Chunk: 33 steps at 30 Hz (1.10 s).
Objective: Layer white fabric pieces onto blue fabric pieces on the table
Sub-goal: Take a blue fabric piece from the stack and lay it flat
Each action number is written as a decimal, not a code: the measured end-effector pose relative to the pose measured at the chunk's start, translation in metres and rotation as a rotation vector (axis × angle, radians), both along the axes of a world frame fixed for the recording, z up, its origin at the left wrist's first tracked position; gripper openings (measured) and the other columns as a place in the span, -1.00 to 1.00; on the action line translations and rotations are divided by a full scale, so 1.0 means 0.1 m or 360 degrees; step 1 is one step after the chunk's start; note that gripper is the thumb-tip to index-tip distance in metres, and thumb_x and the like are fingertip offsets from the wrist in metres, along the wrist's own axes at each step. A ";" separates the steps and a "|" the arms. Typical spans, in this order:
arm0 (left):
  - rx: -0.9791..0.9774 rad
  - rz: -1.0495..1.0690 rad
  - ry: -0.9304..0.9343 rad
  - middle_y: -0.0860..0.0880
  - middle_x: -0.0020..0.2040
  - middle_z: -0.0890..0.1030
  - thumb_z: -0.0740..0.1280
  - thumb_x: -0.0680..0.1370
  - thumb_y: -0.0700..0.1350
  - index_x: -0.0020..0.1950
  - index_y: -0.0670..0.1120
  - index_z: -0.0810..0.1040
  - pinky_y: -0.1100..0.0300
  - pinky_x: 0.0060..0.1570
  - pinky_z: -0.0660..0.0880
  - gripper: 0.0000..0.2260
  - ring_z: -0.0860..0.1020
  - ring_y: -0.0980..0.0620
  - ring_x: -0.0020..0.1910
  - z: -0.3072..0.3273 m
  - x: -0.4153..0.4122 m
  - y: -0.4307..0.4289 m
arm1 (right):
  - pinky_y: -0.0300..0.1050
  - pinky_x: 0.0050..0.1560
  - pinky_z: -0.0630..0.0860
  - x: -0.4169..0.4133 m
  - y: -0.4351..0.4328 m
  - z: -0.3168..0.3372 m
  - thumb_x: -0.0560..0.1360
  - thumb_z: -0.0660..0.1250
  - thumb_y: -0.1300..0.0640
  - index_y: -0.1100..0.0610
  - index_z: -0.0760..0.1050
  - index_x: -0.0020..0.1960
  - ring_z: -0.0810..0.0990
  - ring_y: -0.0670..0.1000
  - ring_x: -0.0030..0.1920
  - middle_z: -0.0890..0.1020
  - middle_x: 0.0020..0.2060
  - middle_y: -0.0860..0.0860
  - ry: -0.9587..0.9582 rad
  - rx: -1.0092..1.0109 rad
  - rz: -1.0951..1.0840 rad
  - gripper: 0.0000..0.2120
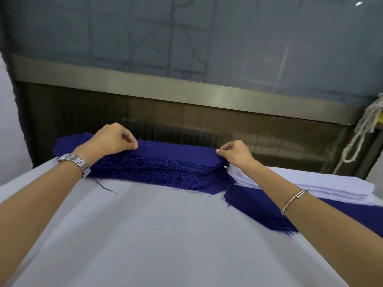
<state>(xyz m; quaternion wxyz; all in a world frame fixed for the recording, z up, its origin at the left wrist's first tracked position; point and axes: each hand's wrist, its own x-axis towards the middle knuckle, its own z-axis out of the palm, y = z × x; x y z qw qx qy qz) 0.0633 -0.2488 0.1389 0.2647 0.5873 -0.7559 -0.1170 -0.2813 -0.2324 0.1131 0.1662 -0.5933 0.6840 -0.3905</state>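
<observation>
so both hands are on the same bit of cloth here. The left hand (113, 139) has thumb and fingertips pinched on the left end of the top blue piece (176, 151), and the right hand (234, 152) is pinching its right end, fingers curled in. That piece sits on the blue stack (161, 172), a thick pile with really frayed edges, lying along the far edge of the table (165, 235), a bit left of the middle. Can't tell if the piece is lifted clear of the pile or just resting on it, it looks pretty much flat across the top

Just right of that, toward the far right corner, there's a white stack (310, 185), and it's sitting on a flatter blue layer (259, 206) that sticks out toward the near side, under the right forearm. The white stack's left end comes right up beside the blue stack, touching or near enough, hard to say

The table's got a pale sheet over it, and a loose dark thread (105, 188) lies on it just in front of the blue stack. Silver watch (75, 162) on the left wrist, thin bangle (294, 200) on the right one. Behind the far edge runs a metal rail (186, 88) with a greyish panel above it, and a pale rope (360, 131) hangs down past the far right corner
</observation>
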 end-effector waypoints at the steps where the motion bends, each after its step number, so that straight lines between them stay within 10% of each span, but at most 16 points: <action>1: 0.0009 -0.0005 0.0003 0.04 -0.06 0.65 0.46 0.51 -0.15 -0.09 0.03 0.66 0.09 0.11 0.46 -0.93 0.56 0.05 0.01 0.00 0.01 0.00 | 0.01 0.18 0.56 -0.01 -0.01 -0.01 0.54 0.45 0.16 0.12 0.62 -0.08 0.63 0.09 0.06 0.65 -0.09 0.07 -0.0072 -0.0027 -0.0027 -0.95; 5: 0.0033 -0.0003 0.0015 0.02 -0.04 0.65 0.46 0.52 -0.15 -0.07 0.01 0.67 0.06 0.15 0.49 -0.94 0.57 0.03 0.04 0.01 0.01 0.00 | -0.10 0.11 0.52 -0.05 -0.02 0.00 0.43 0.55 0.24 0.18 0.61 0.11 0.58 -0.01 -0.04 0.56 -0.14 -0.03 -0.0244 -0.0102 -0.0077 -0.73; 18: 0.0040 -0.0040 -0.0048 0.02 -0.05 0.65 0.45 0.52 -0.14 -0.11 0.05 0.65 -0.05 0.22 0.52 -0.92 0.58 0.00 0.07 0.04 0.04 0.02 | -0.11 0.01 0.59 0.01 0.11 -0.01 0.47 0.51 0.19 0.15 0.66 0.05 0.61 -0.12 -0.22 0.63 -0.35 -0.06 0.0159 -0.0533 -0.0111 -0.84; 33: -0.0049 0.0009 -0.0192 -0.01 -0.04 0.66 0.44 0.53 -0.13 -0.08 0.02 0.65 -0.07 0.18 0.54 -0.96 0.59 0.00 0.03 0.03 0.00 0.01 | -0.16 -0.11 0.54 0.03 0.14 -0.03 0.57 0.41 0.10 0.18 0.66 -0.02 0.64 -0.01 -0.13 0.71 -0.16 0.05 0.0081 -0.0715 -0.0120 -0.86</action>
